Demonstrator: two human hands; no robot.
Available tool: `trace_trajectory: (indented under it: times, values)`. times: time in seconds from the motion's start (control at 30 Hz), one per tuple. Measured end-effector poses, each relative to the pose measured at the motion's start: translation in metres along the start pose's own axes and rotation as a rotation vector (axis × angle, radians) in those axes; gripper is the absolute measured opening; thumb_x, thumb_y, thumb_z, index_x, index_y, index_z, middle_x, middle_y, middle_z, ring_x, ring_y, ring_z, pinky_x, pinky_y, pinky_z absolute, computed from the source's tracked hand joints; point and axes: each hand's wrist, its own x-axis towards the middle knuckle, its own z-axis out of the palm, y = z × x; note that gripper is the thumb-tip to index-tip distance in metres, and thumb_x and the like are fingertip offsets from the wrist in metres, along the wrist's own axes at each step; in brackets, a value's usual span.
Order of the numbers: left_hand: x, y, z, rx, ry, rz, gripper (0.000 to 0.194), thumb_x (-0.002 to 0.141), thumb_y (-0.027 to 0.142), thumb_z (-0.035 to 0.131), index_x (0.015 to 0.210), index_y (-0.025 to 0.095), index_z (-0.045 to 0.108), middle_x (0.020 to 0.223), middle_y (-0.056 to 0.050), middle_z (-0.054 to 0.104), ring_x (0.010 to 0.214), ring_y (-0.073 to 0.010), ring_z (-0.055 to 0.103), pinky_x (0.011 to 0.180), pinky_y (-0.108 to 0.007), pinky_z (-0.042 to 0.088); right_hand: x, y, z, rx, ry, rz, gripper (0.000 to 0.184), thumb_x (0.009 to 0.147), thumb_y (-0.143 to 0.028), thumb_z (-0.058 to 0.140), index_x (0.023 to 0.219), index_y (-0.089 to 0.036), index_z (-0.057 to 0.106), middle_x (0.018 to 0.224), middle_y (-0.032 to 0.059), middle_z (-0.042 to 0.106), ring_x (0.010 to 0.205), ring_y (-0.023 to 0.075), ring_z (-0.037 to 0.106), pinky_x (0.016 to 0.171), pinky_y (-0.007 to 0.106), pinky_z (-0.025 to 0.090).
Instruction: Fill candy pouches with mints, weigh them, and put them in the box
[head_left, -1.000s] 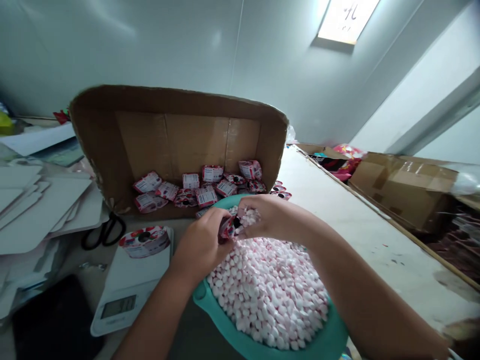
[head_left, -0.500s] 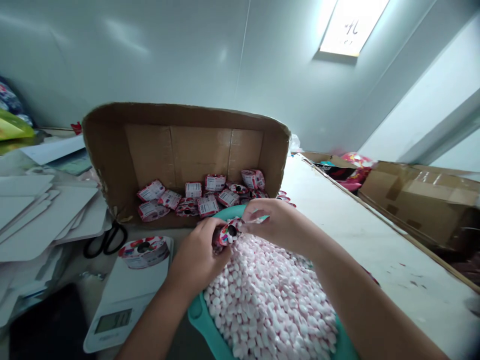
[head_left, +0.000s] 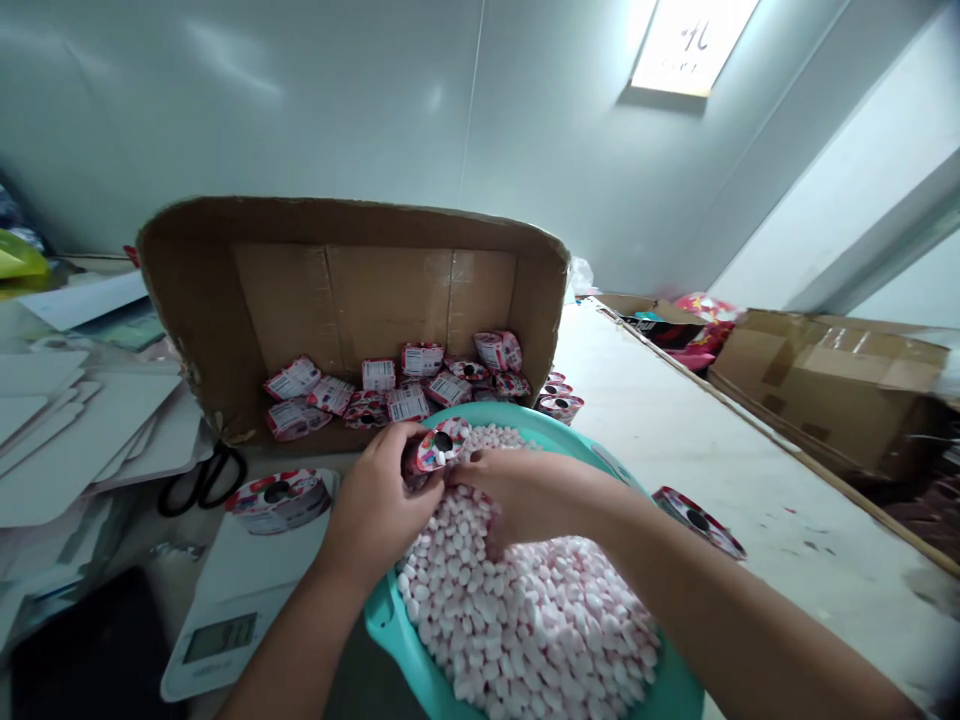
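My left hand (head_left: 382,500) is closed around a small printed candy box (head_left: 442,443), red and white with a round dark hole in its top. White candies show at the hole. Beneath lie many small white-pink candies (head_left: 570,620) in a turquoise basin (head_left: 397,625). My right hand (head_left: 510,495) reaches down into the candies just right of the box, its thumb side close to the box. Its fingertips are buried, so what they hold is hidden. A similar box (head_left: 279,500) rests on a white digital scale (head_left: 247,590) with a lit display.
Behind the basin, a cardboard carton (head_left: 390,260) lies open towards me, with several printed boxes inside. Black scissors (head_left: 202,480), white card sheets (head_left: 97,430) and a dark flat panel (head_left: 97,650) are at left. Another printed box (head_left: 699,522) lies on the white table (head_left: 795,500) at right.
My right hand has moved from the box's opening down into the candies. My left hand, still holding the box, has shifted slightly left and up with the view.
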Motion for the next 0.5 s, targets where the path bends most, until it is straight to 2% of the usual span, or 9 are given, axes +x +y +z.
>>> trace_trajectory:
  times: [0.17,0.23,0.37,0.5]
  values:
    - [0.0,0.002,-0.001,0.079,-0.057,0.027,0.035,0.078,0.019,0.068,0.112,0.025,0.059,0.112,-0.004,0.068,0.101,-0.0249,0.067,0.082,-0.034,0.051,-0.003,0.004,-0.007,0.038,-0.022,-0.049,0.037,0.065,0.001,0.072,0.092,-0.023,0.077,0.089,0.0005,0.078,0.075,0.0165,0.066,0.061,0.025,0.042]
    - [-0.001,0.003,-0.002,0.091,-0.061,0.02,0.035,0.079,0.02,0.067,0.113,0.025,0.059,0.113,-0.005,0.068,0.101,-0.0255,0.067,0.08,-0.034,0.051,-0.009,0.007,-0.014,0.093,0.008,-0.05,0.03,0.068,0.001,0.069,0.085,-0.022,0.076,0.082,-0.0012,0.076,0.07,0.0144,0.064,0.06,0.025,0.042]
    - [-0.001,0.004,-0.004,0.09,-0.074,0.017,0.033,0.077,0.017,0.065,0.109,0.025,0.059,0.111,-0.004,0.068,0.098,-0.0255,0.067,0.081,-0.035,0.05,-0.02,0.01,-0.028,0.257,0.214,0.012,0.01,0.08,-0.018,0.073,0.086,-0.025,0.076,0.087,-0.0032,0.077,0.073,0.0136,0.065,0.066,0.026,0.045]
    - [0.0,0.004,-0.005,0.053,-0.091,0.031,0.029,0.077,0.019,0.065,0.105,0.024,0.061,0.107,-0.004,0.068,0.098,-0.0251,0.066,0.082,-0.035,0.05,-0.013,0.008,-0.027,0.295,0.421,0.107,0.007,0.082,-0.022,0.07,0.087,-0.024,0.074,0.085,-0.0026,0.074,0.072,0.0132,0.063,0.066,0.025,0.044]
